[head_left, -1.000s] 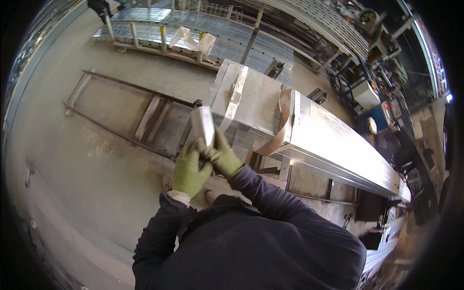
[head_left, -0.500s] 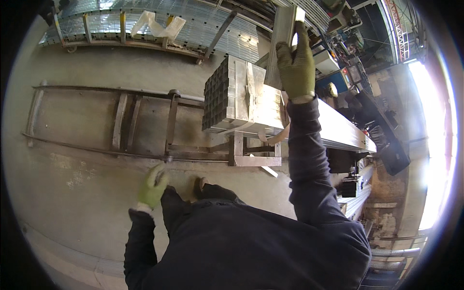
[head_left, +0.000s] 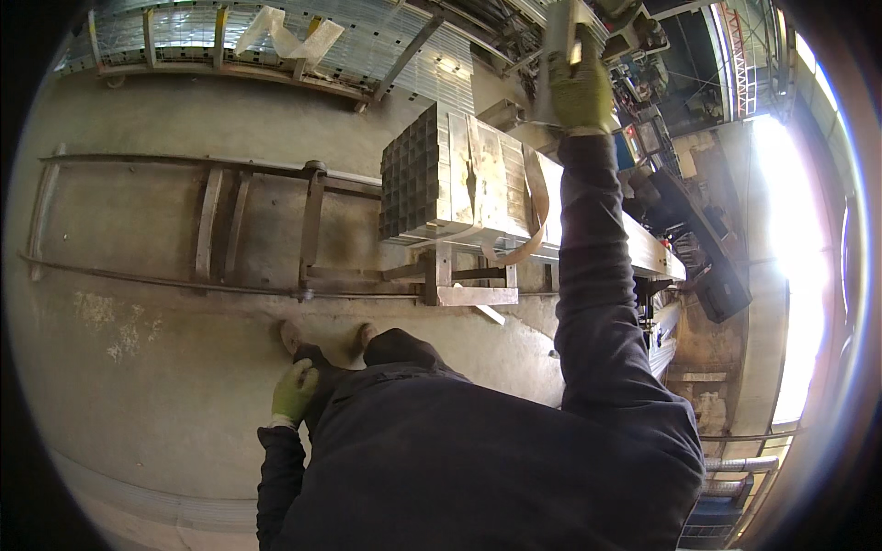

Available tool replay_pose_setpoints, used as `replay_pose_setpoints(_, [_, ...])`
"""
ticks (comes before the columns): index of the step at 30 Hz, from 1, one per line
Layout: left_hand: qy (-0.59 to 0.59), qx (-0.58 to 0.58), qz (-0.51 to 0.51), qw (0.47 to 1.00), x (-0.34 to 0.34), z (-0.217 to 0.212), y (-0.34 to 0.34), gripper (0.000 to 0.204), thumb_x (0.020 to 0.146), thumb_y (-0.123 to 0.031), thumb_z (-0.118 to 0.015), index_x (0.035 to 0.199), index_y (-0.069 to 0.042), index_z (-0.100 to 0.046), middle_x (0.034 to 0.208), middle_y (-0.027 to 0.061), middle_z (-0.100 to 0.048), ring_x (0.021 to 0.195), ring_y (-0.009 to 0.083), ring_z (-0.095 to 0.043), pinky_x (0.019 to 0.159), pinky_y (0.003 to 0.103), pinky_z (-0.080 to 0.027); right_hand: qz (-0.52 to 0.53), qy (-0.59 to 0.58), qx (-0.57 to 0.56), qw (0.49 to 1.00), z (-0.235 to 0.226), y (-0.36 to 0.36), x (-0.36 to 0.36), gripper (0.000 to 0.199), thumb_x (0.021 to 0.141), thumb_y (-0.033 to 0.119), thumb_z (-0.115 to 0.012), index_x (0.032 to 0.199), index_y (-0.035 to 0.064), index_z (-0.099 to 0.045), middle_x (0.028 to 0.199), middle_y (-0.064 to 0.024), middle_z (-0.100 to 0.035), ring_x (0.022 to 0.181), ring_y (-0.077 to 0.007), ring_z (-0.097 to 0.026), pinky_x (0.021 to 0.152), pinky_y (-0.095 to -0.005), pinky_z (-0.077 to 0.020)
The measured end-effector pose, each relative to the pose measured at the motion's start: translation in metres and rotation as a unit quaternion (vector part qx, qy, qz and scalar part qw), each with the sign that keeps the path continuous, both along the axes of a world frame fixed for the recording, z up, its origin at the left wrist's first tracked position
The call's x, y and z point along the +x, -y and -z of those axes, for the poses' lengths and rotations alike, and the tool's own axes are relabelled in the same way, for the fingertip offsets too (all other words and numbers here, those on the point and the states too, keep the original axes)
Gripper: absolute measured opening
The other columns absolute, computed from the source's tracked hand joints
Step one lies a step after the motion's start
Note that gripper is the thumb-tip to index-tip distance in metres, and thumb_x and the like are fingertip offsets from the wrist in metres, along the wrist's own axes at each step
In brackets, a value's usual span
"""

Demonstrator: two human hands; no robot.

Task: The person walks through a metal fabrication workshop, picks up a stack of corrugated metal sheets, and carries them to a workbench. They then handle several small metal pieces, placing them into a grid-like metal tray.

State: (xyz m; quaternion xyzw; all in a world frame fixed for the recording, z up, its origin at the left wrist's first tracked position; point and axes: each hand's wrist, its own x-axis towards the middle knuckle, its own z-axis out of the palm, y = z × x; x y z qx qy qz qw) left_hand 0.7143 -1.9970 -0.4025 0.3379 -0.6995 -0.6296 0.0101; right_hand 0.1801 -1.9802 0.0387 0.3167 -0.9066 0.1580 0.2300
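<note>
Silvery metal piece [head_left: 557, 41] is held out at arm's length, appearing beyond the strapped bundle of square tubes [head_left: 501, 179]; right hand [head_left: 582, 96] has its grip closed on it. Left hand [head_left: 296, 390], curled, is beside the leg [head_left: 329, 380]; its grip's contents cannot be determined.

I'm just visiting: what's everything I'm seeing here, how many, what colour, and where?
Metal piece: 1, silver-grey, top, right of centre
Tube bundle: 1, grey, centre
Strap: 1, tan, on the bundle
Low frame: 1, brown, left
Rack: 1, brownish, upper left
Metal sheets: several, silvery, on the rack
Film: 1, whitish, on the rack
Floor: 1, grey-beige, beneath
Machinery: count unclear, mostly dark, right
Jacket: 1, dark, bottom centre
Shoes: 2, brownish, lower centre-left
Hands: 2, green-gloved; right holding the metal piece, left lower left
</note>
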Motion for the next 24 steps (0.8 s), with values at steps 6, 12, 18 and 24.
replay_pose_setpoints(6, [0.105,0.007,0.012,0.994,0.034,0.013,0.019,0.043,0.102,-0.036,-0.066,0.127,-0.001,-0.071,0.119,0.0219,-0.075,0.108,0.0343,-0.072,0.096,0.043,-0.055,0.158,0.215,0.145,0.953,0.173,-0.001,-0.009,0.072,0.097,0.043,-0.056,0.161,0.0115,-0.045,0.134,-0.0350,-0.067,0.126,-0.0476,-0.066,0.112,-0.0492,-0.0497])
replay_pose_setpoints(12, [0.143,0.061,0.017,0.988,0.062,0.027,0.012,0.044,0.102,-0.032,-0.067,0.131,0.001,-0.070,0.114,0.0161,-0.077,0.105,0.0265,-0.071,0.094,0.036,-0.054,-0.010,0.013,0.034,0.999,0.120,-0.043,-0.058,0.064,0.098,0.025,-0.068,0.157,0.0149,-0.047,0.131,-0.0308,-0.069,0.124,-0.0464,-0.068,0.102,-0.0531,-0.0549])
replay_pose_setpoints(18, [0.175,0.083,0.018,0.981,0.063,0.028,0.024,0.049,0.102,-0.036,-0.066,0.134,0.001,-0.069,0.123,0.0168,-0.076,0.113,0.0266,-0.071,0.099,0.037,-0.054,0.108,-0.049,-0.016,0.993,0.026,-0.103,-0.032,0.063,0.103,0.030,-0.061,0.161,0.0121,-0.044,0.112,-0.0307,-0.073,0.098,-0.0496,-0.075,0.082,-0.0574,-0.0601])
replay_pose_setpoints(24, [0.195,0.127,0.021,0.972,0.068,0.022,0.020,0.052,0.102,-0.037,-0.066,0.137,0.002,-0.067,0.126,0.0194,-0.075,0.113,0.0294,-0.072,0.099,0.038,-0.054,0.186,0.117,0.164,0.962,0.198,-0.159,-0.061,0.077,0.097,0.041,-0.059,0.167,0.0181,-0.036,0.159,-0.0251,-0.050,0.145,-0.0428,-0.051,0.123,-0.0488,-0.0390])
